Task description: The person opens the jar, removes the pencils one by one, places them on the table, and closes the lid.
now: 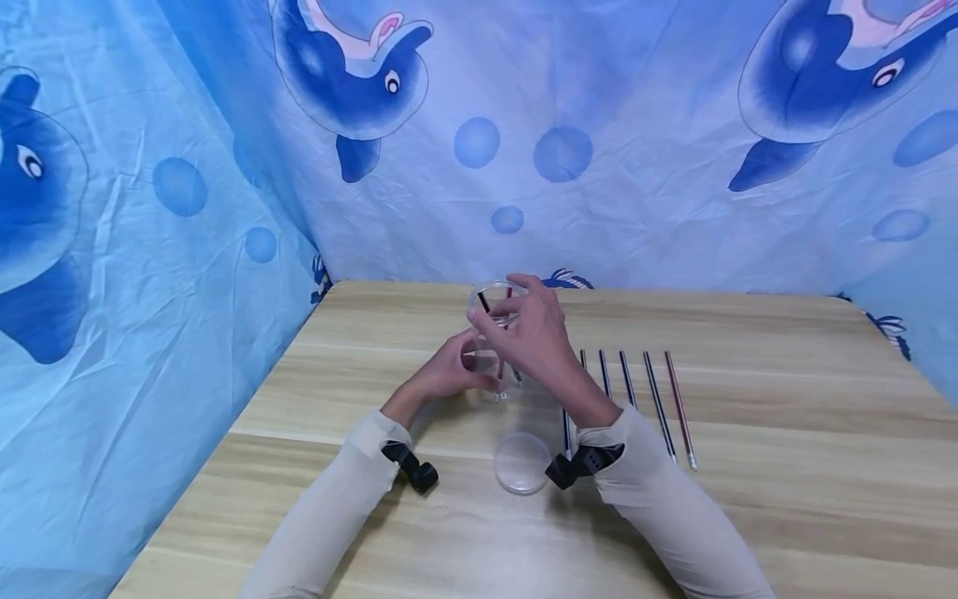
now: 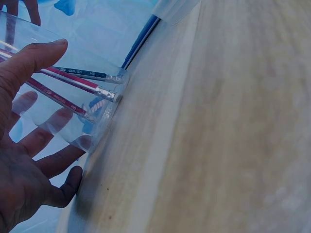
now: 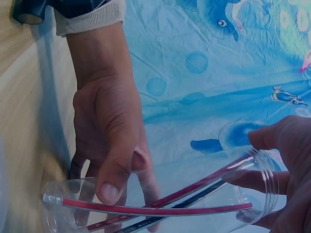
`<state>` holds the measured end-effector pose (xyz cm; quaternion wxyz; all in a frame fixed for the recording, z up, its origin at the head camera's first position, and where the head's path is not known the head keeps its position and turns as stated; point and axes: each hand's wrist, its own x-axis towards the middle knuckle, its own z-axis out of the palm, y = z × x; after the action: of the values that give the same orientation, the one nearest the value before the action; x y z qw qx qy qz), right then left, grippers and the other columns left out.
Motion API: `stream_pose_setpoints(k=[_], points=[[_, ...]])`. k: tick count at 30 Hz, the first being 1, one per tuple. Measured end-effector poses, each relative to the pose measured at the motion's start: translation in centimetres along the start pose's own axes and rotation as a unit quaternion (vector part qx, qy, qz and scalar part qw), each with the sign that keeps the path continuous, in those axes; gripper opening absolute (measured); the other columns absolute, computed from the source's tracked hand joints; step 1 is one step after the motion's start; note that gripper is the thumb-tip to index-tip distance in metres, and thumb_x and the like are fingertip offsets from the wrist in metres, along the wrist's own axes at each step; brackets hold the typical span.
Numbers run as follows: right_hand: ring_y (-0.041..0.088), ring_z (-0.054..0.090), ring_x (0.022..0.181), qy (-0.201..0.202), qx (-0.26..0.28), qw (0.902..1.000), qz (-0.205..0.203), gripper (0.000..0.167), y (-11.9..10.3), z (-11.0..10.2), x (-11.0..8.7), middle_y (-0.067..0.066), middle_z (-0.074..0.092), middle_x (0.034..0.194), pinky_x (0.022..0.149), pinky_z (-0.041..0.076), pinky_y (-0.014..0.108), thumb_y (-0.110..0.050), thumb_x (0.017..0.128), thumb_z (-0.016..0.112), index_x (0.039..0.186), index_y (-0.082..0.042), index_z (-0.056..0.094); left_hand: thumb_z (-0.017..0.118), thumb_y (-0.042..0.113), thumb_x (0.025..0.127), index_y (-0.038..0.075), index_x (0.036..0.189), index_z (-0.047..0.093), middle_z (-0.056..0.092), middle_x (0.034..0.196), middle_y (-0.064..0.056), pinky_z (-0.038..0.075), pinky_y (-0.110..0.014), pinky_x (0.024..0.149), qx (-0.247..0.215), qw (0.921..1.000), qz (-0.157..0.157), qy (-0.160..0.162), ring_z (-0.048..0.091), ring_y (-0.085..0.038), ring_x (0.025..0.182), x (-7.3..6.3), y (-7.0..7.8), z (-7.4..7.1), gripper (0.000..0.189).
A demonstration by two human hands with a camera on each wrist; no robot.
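A clear plastic jar (image 1: 490, 356) stands toward the back of the table, its open rim upward. Inside it lean red pencils (image 3: 160, 210) and a dark pencil (image 2: 82, 73), with metal-banded ends near the jar's bottom. My left hand (image 1: 447, 368) holds the lower part of the jar, thumb on one side and fingers round the other. Up at the rim, my right hand (image 1: 533, 331) grips the jar between thumb and fingers. In the left wrist view the jar's base is right at the tabletop.
A round clear lid (image 1: 522, 478) lies on the wooden table (image 1: 786, 399) between my forearms. To the right, several dark pencils (image 1: 659, 408) and one red pencil (image 1: 678, 408) lie side by side, partly under my right arm. A blue dolphin-print curtain (image 1: 636, 216) borders the table.
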<state>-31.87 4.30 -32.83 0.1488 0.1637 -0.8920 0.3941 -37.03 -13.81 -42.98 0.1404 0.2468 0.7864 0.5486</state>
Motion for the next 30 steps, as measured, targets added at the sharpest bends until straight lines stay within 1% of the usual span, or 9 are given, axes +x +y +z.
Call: stream_pose_setpoints(k=[3,5,9,12,16,22,25,30], points=[[0.034,0.037,0.137,0.014,0.009,0.9999,0.0,0.04,-0.19,0.05,-0.12,0.01,0.048,0.147,0.106,0.035,0.055,-0.045,0.093,0.065,0.092,-0.009,0.08,0.085,0.006,0.077,0.027,0.149,0.044,0.05,0.145,0.001,0.044,-0.047,0.106,-0.009,0.9999,0.006,-0.003,0.054,-0.027,0.128,-0.02,0.06,-0.05,0.085],[0.034,0.038,0.137,0.024,0.015,0.9996,-0.003,0.038,-0.31,0.07,-0.15,0.011,0.048,0.147,0.106,0.035,0.054,-0.043,0.093,0.065,0.091,-0.009,0.08,0.085,0.004,0.078,0.027,0.15,0.043,0.051,0.142,-0.001,0.046,-0.046,0.103,-0.013,0.9999,0.009,-0.004,0.057,-0.027,0.123,-0.01,0.11,-0.07,0.087],[0.035,0.039,0.136,0.038,0.024,0.9989,-0.012,0.037,-0.49,0.11,-0.16,0.012,0.049,0.146,0.106,0.036,0.053,-0.04,0.095,0.065,0.093,-0.006,0.08,0.085,0.004,0.078,0.027,0.155,0.035,0.056,0.136,-0.006,0.049,-0.047,0.097,-0.01,0.9997,0.02,-0.004,0.06,-0.028,0.115,-0.02,0.26,-0.15,0.095],[0.035,0.041,0.134,0.046,0.037,0.9982,-0.013,0.037,-0.6,0.14,-0.14,0.012,0.05,0.145,0.104,0.039,0.052,-0.038,0.095,0.065,0.093,-0.005,0.08,0.084,0.004,0.078,0.03,0.157,0.031,0.057,0.136,-0.006,0.049,-0.046,0.096,-0.005,0.9997,0.024,-0.005,0.06,-0.026,0.114,0.0,0.38,-0.2,0.098],[0.034,0.043,0.133,0.056,0.062,0.9965,-0.005,0.038,-0.71,0.2,-0.11,0.012,0.051,0.143,0.1,0.041,0.051,-0.04,0.095,0.065,0.089,-0.005,0.079,0.083,0.003,0.079,0.032,0.154,0.036,0.057,0.137,-0.002,0.048,-0.045,0.098,-0.002,0.9998,0.02,-0.002,0.059,-0.024,0.117,-0.03,0.41,-0.27,0.094],[0.033,0.043,0.133,0.064,0.083,0.9945,0.012,0.038,-0.8,0.39,-0.39,0.013,0.052,0.141,0.103,0.039,0.053,-0.039,0.096,0.065,0.083,-0.005,0.076,0.083,0.005,0.079,0.032,0.151,0.04,0.054,0.14,0.001,0.046,-0.048,0.103,-0.005,0.9999,0.013,-0.002,0.057,-0.025,0.123,-0.15,-0.03,-0.14,0.088],[0.033,0.043,0.133,0.069,0.087,0.9937,0.017,0.038,-0.76,0.52,-0.46,0.013,0.052,0.141,0.105,0.038,0.054,-0.04,0.096,0.065,0.082,-0.005,0.075,0.084,0.006,0.079,0.03,0.149,0.043,0.058,0.137,0.0,0.047,-0.047,0.102,-0.012,0.9999,0.012,-0.002,0.057,-0.024,0.123,-0.23,-0.18,-0.01,0.085],[0.033,0.044,0.133,0.075,0.088,0.993,0.024,0.039,-0.73,0.65,-0.54,0.013,0.053,0.141,0.104,0.039,0.053,-0.041,0.095,0.066,0.08,-0.006,0.074,0.085,0.007,0.078,0.028,0.15,0.042,0.06,0.135,-0.002,0.048,-0.044,0.102,-0.016,0.9998,0.014,-0.004,0.058,-0.024,0.122,-0.35,-0.13,0.17,0.087]])
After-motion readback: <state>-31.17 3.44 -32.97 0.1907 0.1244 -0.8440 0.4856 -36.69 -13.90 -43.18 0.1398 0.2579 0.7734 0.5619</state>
